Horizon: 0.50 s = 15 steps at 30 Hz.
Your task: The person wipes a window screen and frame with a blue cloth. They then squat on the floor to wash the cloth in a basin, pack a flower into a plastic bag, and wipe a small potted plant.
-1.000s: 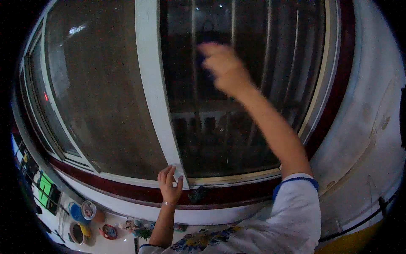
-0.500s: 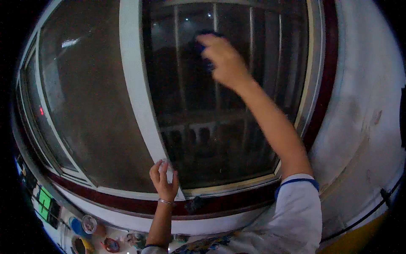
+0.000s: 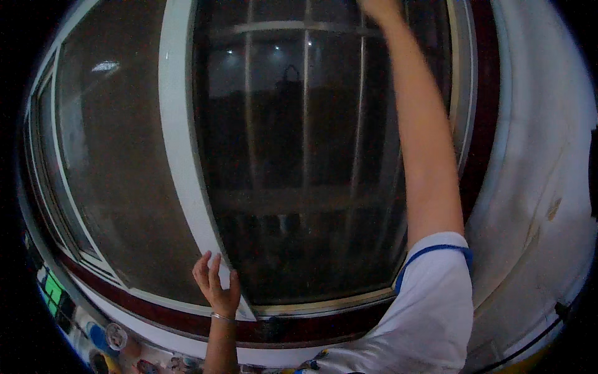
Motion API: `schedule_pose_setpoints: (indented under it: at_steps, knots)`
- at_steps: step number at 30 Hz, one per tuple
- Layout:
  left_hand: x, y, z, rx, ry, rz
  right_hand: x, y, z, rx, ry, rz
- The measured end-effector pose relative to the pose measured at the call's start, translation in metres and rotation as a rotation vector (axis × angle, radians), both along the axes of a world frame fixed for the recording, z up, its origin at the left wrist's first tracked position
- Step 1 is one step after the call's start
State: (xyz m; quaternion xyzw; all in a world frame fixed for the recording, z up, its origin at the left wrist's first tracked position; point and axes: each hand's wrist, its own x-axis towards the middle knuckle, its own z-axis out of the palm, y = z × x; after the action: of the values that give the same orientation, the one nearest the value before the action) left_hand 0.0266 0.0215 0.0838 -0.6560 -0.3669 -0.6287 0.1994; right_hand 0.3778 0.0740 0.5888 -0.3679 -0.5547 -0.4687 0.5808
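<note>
My left hand (image 3: 217, 291), with a thin bracelet at the wrist, rests its spread fingers against the lower part of the white window upright (image 3: 180, 143) and holds nothing. Raised high over the dark glass pane (image 3: 274, 137), my right hand (image 3: 381, 9) is cut off by the top edge. Its fingers are out of sight, so whatever it holds is hidden. On the dark red sill (image 3: 336, 327), right of my left wrist, lies a small black lump (image 3: 271, 328); its kind is unclear. Bars and small lights show in the pane.
A mesh-like brown panel (image 3: 118, 168) fills the window's left part. The stained white wall (image 3: 536, 156) stands on the right, with a dark cable (image 3: 536, 340) low down. Several containers, among them a blue one (image 3: 98, 336), stand at the lower left near a green-lit screen (image 3: 53, 290).
My right hand has moved up and right to the top edge, carrying its dark blue object out of sight. My left hand stays at the upright; the whole view has shifted upward.
</note>
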Motion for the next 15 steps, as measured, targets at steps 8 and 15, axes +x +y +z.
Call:
schedule_pose_setpoints:
  at_steps: [8, 15]
  knots:
    - [0.0, 0.007, -0.001, 0.004, -0.075, 0.065, 0.144, -0.013, -0.019, 0.069, 0.286, -0.203]
    - [0.012, 0.018, 0.008, -0.006, -0.104, 0.078, 0.019, 0.001, 0.003, -0.043, -0.276, -0.068]
